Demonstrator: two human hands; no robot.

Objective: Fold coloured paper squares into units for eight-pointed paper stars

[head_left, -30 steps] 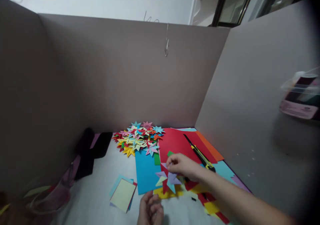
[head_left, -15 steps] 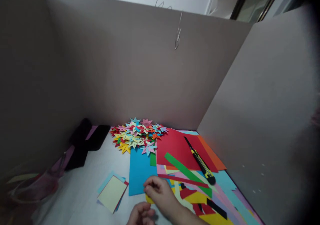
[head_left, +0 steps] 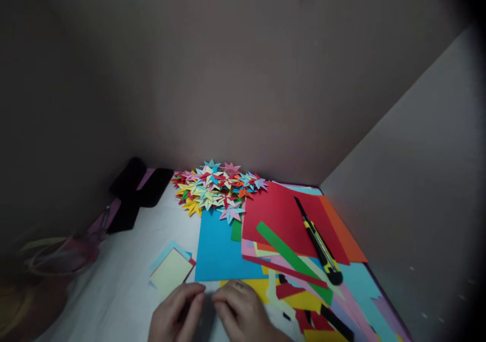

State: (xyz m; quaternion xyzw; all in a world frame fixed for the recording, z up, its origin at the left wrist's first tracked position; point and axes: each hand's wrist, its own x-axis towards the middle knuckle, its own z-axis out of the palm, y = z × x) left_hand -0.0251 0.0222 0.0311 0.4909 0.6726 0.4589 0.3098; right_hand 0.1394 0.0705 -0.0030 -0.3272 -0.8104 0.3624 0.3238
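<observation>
Two bare hands show low in the head view, side by side above the white tabletop (head_left: 152,240), with a narrow gap between them. The left hand (head_left: 174,314) is loosely curled, thumb and forefinger tips close together; I cannot tell whether they touch or pinch anything. The right hand (head_left: 245,314) curls the same way, fingertips turned toward the left, and whether it has hold of anything cannot be made out either. Just beyond the left hand lies a small fanned stack of cut paper rectangles (head_left: 172,271), pale yellow on top, with light blue and red edges peeping out beneath. Behind the right hand is a flat piece of yellow paper (head_left: 260,287), partly covered by it in this view.

Farther back, well apart from both hands, a heap of many-coloured folded paper stars (head_left: 207,192) sits against the grey partition (head_left: 190,88). Its front edge overlaps a flat blue paper sheet (head_left: 224,253). To the right, a large red paper sheet (head_left: 273,215) carries a black-and-yellow utility knife (head_left: 322,251), blade pointing away, and near it a green paper strip (head_left: 283,251) lies slantwise.
</observation>
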